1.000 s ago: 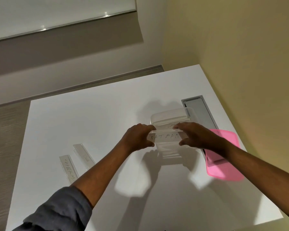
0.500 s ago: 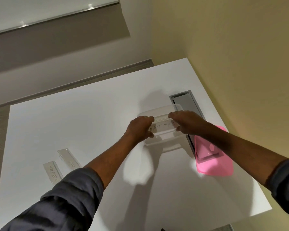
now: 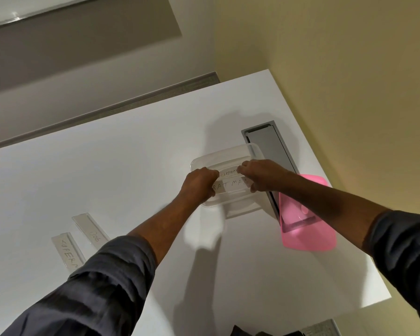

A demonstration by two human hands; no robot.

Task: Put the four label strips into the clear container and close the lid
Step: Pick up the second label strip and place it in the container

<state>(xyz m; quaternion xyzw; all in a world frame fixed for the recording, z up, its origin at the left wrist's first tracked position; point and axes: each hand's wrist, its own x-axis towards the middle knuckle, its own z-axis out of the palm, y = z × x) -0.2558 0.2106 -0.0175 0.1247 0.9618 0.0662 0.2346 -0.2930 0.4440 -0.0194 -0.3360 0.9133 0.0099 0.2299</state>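
Observation:
The clear container (image 3: pixel 224 158) stands open on the white table, right of centre. Inside it lie two label strips, one marked ELEPHANT (image 3: pixel 228 173) and, nearer to me, one marked BATMAN (image 3: pixel 231 186). My left hand (image 3: pixel 198 184) pinches the BATMAN strip's left end and my right hand (image 3: pixel 262 174) its right end, both reaching down inside the container. Two more strips, DOG (image 3: pixel 90 230) and SUPER (image 3: pixel 67 253), lie side by side on the table at the left; my left sleeve covers their near ends. The pink lid (image 3: pixel 306 229) lies flat to the right of the container.
A grey cable slot (image 3: pixel 269 146) is set into the table (image 3: pixel 107 178) behind and to the right of the container, and the pink lid partly covers it. A yellow wall runs close along the table's right edge. Something dark shows at the bottom edge.
Both hands have lowered the BATMAN strip from above the rim down into the container, in front of the ELEPHANT strip. My view has moved closer and a little to the right.

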